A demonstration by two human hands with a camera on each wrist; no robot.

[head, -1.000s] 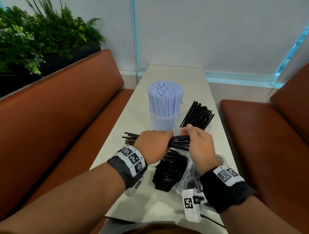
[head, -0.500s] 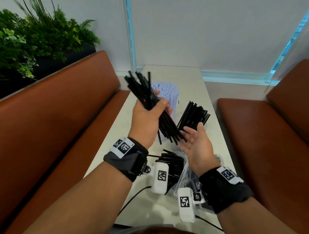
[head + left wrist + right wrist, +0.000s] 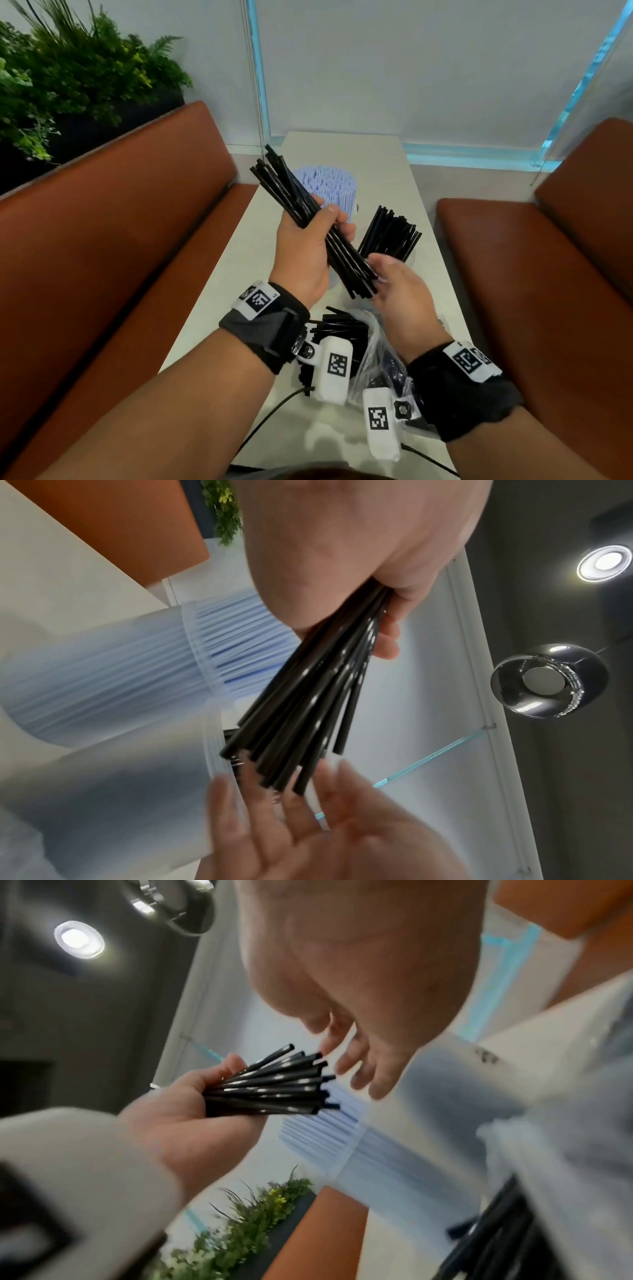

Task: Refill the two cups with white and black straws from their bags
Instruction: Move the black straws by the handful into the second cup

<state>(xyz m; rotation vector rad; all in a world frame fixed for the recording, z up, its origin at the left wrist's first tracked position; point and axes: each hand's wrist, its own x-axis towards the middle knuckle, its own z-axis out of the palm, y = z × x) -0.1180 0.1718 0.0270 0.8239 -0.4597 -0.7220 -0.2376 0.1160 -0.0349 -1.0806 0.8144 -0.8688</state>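
Observation:
My left hand [image 3: 305, 246] grips a bundle of black straws [image 3: 294, 198] [image 3: 308, 696] [image 3: 270, 1085], held tilted above the table. My right hand [image 3: 397, 284] [image 3: 294, 826] is open with its palm and straight fingers [image 3: 363, 1066] against the bundle's lower ends. Behind the hands stands a clear cup packed with white straws [image 3: 334, 185] [image 3: 103, 674] [image 3: 342, 1131]. To its right a second cup holds some black straws [image 3: 390, 236]. A clear bag of black straws [image 3: 346, 335] lies on the table under my wrists, partly hidden by them.
The narrow white table [image 3: 376, 164] runs away from me between two brown benches [image 3: 113, 246] [image 3: 534, 260]. Green plants [image 3: 68, 78] stand behind the left bench. A cable [image 3: 274, 411] trails over the table's near edge.
The left hand lifted the black straw bundle off the bag and tilted it upright. The right hand let go, opened and now presses flat against the lower straw ends.

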